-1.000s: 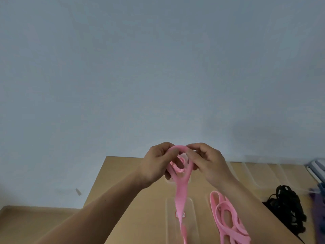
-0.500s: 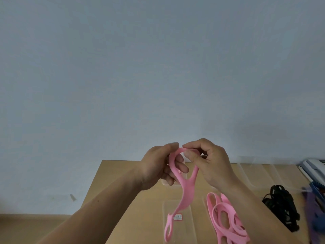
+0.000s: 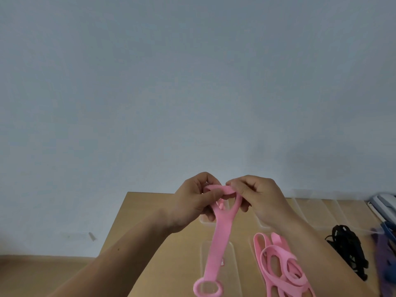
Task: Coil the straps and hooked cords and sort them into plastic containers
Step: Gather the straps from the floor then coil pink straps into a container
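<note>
Above the wooden table point(image 3: 150, 219), my left hand point(image 3: 192, 202) and my right hand point(image 3: 259, 200) both pinch the top loop of a pink rubber strap point(image 3: 218, 239). Its flat body hangs straight down and ends in a ring near the frame's bottom edge. A pile of several more pink straps point(image 3: 280, 264) lies on the table under my right forearm. A tangle of black hooked cords point(image 3: 347, 245) lies further right. A clear plastic container point(image 3: 233, 260) stands right below the hanging strap.
More clear containers point(image 3: 321, 211) line the table's far edge on the right. Purple and blue straps point(image 3: 385, 249) show blurred at the right edge, with a white object point(image 3: 383, 202) behind them. A pale wall fills the upper view; floor lies left of the table.
The strap's hanging end has swung down and straightened, so its lower ring now shows. My hands have turned the top loop flatter and sit slightly closer to the table.
</note>
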`<state>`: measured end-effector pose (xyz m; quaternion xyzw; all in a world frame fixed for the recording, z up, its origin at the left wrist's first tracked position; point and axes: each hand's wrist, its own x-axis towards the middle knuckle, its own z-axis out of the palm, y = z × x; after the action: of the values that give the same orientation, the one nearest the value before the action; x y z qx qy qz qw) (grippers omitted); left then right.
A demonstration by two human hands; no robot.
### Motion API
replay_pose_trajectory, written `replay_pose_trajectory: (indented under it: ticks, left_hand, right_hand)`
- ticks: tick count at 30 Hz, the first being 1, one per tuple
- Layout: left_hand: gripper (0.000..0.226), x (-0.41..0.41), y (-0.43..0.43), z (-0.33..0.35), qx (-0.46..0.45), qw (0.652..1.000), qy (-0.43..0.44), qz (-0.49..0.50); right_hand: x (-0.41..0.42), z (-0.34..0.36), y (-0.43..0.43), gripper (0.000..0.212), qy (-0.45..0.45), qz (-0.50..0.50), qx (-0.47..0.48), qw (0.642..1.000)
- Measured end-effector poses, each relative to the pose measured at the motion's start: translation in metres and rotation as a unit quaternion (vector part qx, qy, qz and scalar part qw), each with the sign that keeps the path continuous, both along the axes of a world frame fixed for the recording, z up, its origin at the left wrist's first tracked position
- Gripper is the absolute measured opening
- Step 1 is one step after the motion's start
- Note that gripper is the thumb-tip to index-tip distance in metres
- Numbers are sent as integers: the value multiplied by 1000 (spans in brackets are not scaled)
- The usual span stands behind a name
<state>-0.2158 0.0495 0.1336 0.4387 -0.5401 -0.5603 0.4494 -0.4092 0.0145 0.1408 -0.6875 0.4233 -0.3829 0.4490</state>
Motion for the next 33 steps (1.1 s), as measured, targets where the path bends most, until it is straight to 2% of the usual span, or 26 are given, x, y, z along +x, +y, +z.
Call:
replay_pose_trajectory:
  ticks: [4,7,10,15,19,22,23,28,30,33]
  left_hand:
    - [16,-1,3,0,46,999,-19,3]
    - [27,-1,6,4,123,992,-11,-24]
    - [44,1,7,6,150,987,5,-63]
    - [38,-2,7,7,162,984,52,-62]
    - [25,-4,6,5,156,984,71,-42]
    - [16,-5,9,5,151,986,69,-24]
    - [20,-4,9,5,146,987,63,-17]
    - [8,-2,10,4,54,998,-32,16]
    - [7,-2,10,4,1,996,-77,40]
    - [13,-5,11,4,-46,989,-127,59]
  right_hand:
    - [4,-4,5,18,35,-7,-43,998]
    - [6,-9,11,25,58,-39,-117,991]
    - [5,-12,15,23,53,-54,-193,978]
    - [5,-17,15,17,85,-56,-334,937]
    - [3,-21,14,18,89,-34,-383,919]
    - [2,-22,16,21,72,-12,-360,930]
    - [2,-22,18,21,57,-8,-339,939]
    - [-2,-21,22,13,7,-38,-122,992]
    - [-1,-20,24,12,3,-7,-60,998]
    - [2,-14,27,22,-47,24,-15,999]
